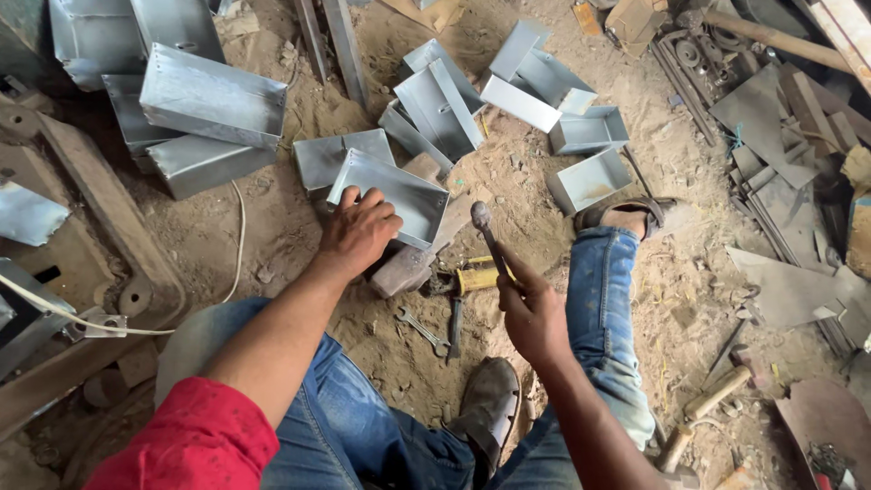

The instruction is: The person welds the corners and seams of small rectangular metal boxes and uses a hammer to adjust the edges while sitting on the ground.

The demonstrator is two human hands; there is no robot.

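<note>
Gripping a hammer just right of the tray, the right hand risks striking left-hand fingers clamped on its rim.

Grey sheet-metal tray; dark hammer; yellow-handled tool; red sleeve; blue jeans; sandy-brown floor.
</note>
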